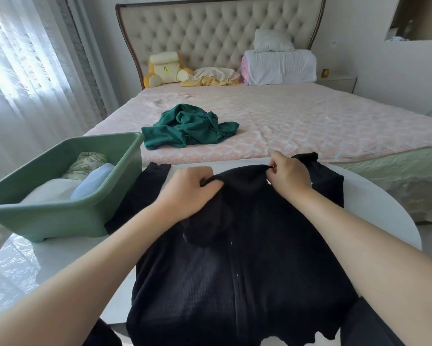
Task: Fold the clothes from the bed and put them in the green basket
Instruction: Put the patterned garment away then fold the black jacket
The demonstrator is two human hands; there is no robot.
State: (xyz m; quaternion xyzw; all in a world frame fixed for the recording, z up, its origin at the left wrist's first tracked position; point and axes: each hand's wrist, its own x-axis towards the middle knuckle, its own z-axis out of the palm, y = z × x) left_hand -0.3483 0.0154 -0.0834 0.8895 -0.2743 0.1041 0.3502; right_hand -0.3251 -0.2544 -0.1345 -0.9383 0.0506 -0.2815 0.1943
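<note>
A black knit garment (pixel 240 275) lies spread over a white round table (pixel 60 255) in front of me, its sleeves reaching out to both sides. My left hand (pixel 190 188) grips the fabric at the garment's far edge. My right hand (pixel 287 176) pinches the same edge further right. The green basket (pixel 60 216) stands on the table's left side and holds folded clothes: a white one, a light blue one and a floral one. A dark green garment (pixel 187 127) lies crumpled on the pink bed (pixel 310 121) beyond the table.
At the headboard sit a yellow cushion (pixel 165 68), a rumpled yellow cloth (pixel 210 77) and stacked white bedding (pixel 280 63). Sheer curtains (pixel 22 71) hang along the left. A nightstand (pixel 337 82) stands right of the bed.
</note>
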